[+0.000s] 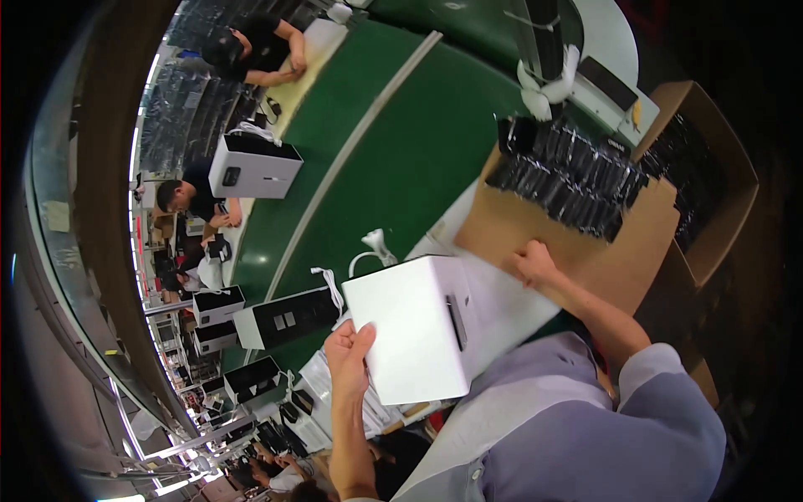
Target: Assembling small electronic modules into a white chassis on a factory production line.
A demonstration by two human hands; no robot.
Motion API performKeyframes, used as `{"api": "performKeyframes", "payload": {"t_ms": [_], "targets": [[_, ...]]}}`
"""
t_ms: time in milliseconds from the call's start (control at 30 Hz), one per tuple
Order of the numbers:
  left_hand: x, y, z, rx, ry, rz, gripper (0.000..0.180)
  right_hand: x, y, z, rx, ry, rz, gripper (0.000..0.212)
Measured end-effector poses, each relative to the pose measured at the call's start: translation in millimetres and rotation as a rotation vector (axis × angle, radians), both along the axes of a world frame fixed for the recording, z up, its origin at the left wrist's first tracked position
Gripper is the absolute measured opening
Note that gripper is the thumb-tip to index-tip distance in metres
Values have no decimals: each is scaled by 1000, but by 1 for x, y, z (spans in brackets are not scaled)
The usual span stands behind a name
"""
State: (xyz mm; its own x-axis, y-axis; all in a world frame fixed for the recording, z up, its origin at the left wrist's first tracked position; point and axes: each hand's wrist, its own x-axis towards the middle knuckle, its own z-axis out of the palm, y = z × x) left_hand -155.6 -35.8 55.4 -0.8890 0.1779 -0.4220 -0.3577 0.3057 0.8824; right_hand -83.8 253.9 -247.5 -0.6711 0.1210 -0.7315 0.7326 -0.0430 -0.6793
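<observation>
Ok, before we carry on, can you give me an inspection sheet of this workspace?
Surface: green worktop; white surface nearer the person.
Job's things: white boxy unit with a dark slot in its side; brown cardboard sheet to its right.
Clutter: black plastic-wrapped packs heaped on the cardboard; open carton beyond, holding similar dark wrapping.
Hands: left hand grips the unit's left edge, thumb on the broad face; right hand, fingers curled, is at the cardboard sheet, contact unclear.
Cables: white cable with plug behind the unit; its other end is hidden.
Surroundings: co-workers across the worktop; more black-and-white units on it.
</observation>
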Motion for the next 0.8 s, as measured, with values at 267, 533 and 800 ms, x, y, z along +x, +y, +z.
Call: {"api": "performKeyframes", "payload": {"t_ms": [267, 533, 800], "targets": [[-167, 79, 24, -293, 62, -324, 18, 5, -13, -2, 215, 117, -34, 36], [-407, 157, -13, 12, 237, -169, 26, 3, -15, -13, 425, 98, 35, 29], [-652, 175, -75, 292, 377, -45, 39, -4, -20, -10, 476, 66, 12, 27]]}}
